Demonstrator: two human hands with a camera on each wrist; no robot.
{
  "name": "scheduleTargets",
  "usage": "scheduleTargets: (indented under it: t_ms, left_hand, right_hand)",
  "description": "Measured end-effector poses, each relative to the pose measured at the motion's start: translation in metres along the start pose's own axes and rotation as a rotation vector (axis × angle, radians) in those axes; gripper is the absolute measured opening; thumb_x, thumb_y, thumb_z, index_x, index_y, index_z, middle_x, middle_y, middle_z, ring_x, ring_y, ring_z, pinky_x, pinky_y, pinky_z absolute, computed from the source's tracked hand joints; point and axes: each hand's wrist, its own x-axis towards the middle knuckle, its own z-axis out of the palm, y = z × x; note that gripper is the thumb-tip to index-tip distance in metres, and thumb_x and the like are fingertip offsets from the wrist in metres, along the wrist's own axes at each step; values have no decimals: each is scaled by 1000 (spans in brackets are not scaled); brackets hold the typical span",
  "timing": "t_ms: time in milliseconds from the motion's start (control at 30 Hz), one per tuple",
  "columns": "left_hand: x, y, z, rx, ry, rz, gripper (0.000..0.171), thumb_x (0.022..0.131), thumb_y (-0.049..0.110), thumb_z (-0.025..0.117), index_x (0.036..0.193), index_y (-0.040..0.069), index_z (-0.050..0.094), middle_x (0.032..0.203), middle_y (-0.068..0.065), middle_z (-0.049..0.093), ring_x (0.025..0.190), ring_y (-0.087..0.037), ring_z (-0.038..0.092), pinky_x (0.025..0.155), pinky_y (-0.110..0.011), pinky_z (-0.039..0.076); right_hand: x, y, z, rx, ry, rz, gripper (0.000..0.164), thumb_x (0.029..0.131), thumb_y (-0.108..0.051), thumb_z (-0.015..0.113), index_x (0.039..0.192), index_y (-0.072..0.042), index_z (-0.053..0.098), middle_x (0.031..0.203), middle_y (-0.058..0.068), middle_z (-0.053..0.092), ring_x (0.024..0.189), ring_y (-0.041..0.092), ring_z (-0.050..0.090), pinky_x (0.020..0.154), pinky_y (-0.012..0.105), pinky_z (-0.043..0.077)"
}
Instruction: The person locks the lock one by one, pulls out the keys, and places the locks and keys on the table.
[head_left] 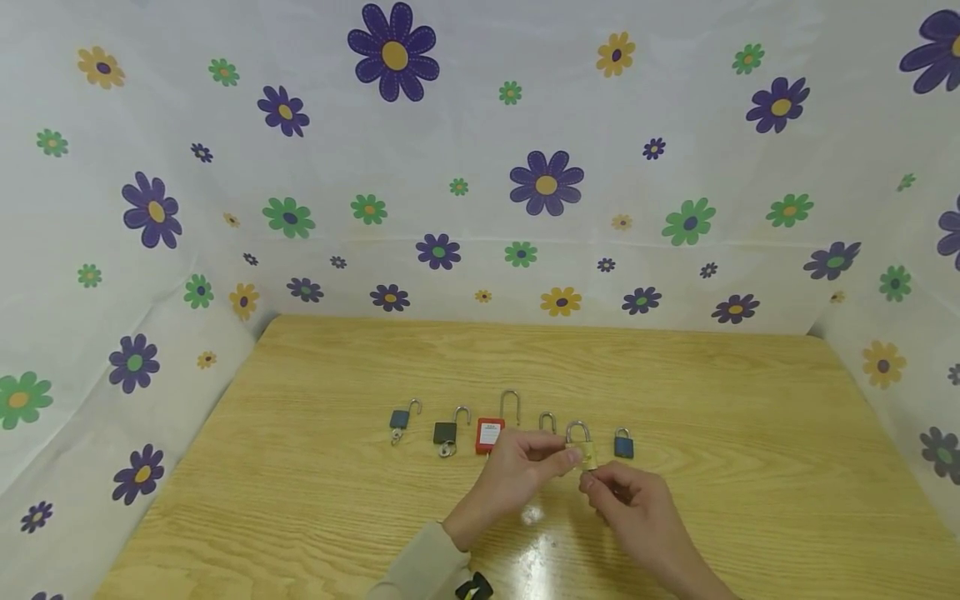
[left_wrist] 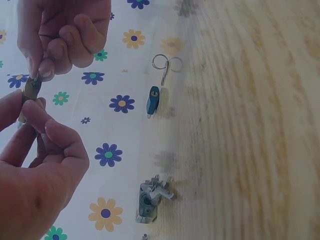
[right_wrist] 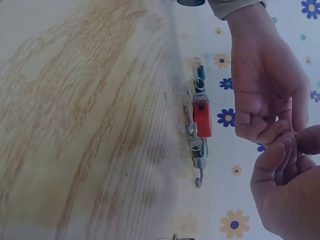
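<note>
In the head view my left hand (head_left: 517,471) holds a brass padlock (head_left: 588,454) by its body, thumb across the front. Its steel shackle points away from me and looks closed. My right hand (head_left: 637,508) pinches a small key at the lower end of the lock, mostly hidden by the fingertips. The left wrist view shows the padlock (left_wrist: 31,89) end-on between the left hand (left_wrist: 45,155) and the right hand (left_wrist: 67,40). From the right wrist, the fingers of both hands meet and cover the lock.
Left of the hands lie a blue padlock (head_left: 400,419), a dark padlock (head_left: 445,433) and a red padlock (head_left: 490,433), shackles open. A shackle (head_left: 547,419) shows behind my left hand. To the right sits another blue padlock (head_left: 624,446), closed. A flowered curtain (head_left: 450,167) surrounds the wooden table (head_left: 300,500).
</note>
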Motion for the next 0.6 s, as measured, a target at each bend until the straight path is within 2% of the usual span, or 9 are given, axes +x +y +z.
scheduleTargets:
  t_ms: [167,367,433,600]
  left_hand:
    - [0,2,0,-14,-5,-1,20,90,15,70,99,-1,77,94,-21,76,76,-8,66,71,-29,55]
    - [0,4,2,-46,8,-4,21,90,14,69,100,-4,76,93,-26,74,73,-7,63,67,-24,52]
    - [0,4,2,-41,13,2,22,91,14,69,100,-4,76,93,-26,74,73,-8,62,67,-26,52]
    - [0,6,0,-40,66,-46,24,91,20,69,100,0,77,94,-22,75,74,-10,62,69,-34,53]
  right_hand:
    - [0,-1,-2,39,-4,7,14,94,-2,61,84,3,69,66,3,56,55,7,48,46,19,43]
    - [-1,-2,0,59,-1,25,13,94,1,60,84,4,69,66,3,56,55,6,48,46,19,42]
    - [-1,-2,0,79,-3,32,13,93,2,59,85,5,69,67,2,57,56,6,49,47,19,44]
    - [-2,-1,1,168,-44,23,14,93,5,58,87,12,69,66,0,59,56,7,52,49,20,48]
